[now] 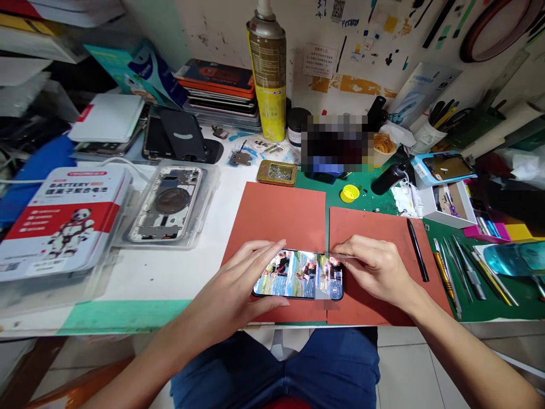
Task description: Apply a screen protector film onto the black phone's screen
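Note:
A smartphone with a lit, colourful screen lies face up across the reddish-brown mats. My left hand grips its left end, fingers along the far edge and thumb along the near edge. At the phone's far right corner, my right hand is closed in a pinch. A thin sliver shows at those fingertips, too small to name. To the right of that hand, a black pen-like tool rests on the right mat.
Tweezers and slim tools lie at the right beside a blue bottle. An open phone housing sits in a clear case on the left, near a battery box. A spray can stands behind a small tin.

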`<state>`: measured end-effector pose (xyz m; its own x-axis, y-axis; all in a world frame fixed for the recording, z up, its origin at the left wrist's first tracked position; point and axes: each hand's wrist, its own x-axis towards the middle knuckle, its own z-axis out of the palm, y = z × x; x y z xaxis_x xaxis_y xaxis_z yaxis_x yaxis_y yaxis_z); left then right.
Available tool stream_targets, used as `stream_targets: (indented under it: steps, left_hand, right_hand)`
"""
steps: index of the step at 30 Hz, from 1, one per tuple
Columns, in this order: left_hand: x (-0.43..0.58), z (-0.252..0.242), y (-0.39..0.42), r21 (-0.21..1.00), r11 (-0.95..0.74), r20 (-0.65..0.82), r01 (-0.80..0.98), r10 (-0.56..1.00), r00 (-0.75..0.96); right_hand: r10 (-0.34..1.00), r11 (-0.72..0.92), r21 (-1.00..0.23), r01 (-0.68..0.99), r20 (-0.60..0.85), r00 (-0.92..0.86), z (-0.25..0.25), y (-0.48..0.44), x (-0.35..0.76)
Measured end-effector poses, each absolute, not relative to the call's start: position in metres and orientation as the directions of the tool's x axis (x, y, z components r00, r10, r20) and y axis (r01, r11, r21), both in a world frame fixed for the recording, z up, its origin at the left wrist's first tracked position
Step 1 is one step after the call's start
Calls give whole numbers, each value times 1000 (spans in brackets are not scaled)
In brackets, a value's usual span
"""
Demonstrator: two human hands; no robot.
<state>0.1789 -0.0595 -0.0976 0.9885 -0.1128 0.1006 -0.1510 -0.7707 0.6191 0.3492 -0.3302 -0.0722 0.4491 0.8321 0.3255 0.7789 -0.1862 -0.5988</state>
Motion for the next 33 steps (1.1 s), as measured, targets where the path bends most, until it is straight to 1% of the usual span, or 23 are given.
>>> stream_targets:
  steps: [5, 9, 12, 17, 23, 33]
  left_hand:
    - [178, -99, -59, 629, -766, 91, -135, -100, 991]
    - [177, -99, -59, 631, -763, 93, -137, -101, 991]
    - [178, -99, -59, 622, -769, 102, -148, -108, 989]
    - [177, -99, -59, 635, -759, 112, -144, -95, 989]
    - [177, -99, -58, 660, -740, 94, -126, -85, 992]
    - [176, -98, -58, 661, -742, 79, -114, -83, 993]
  right_hand:
    - [818, -199, -632, 749, 314, 482, -73, -330, 349]
    - [752, -182, -723, 667, 335, 568, -72, -327, 344]
    - [757, -189, -758, 625, 292, 584, -71, -321, 341]
    - [786, -209, -743, 635, 258, 561, -72, -313, 344]
    - [790, -208, -743, 636, 256, 558, -74, -313, 346]
    - [785, -206, -723, 659, 281, 553, -74, -314, 346]
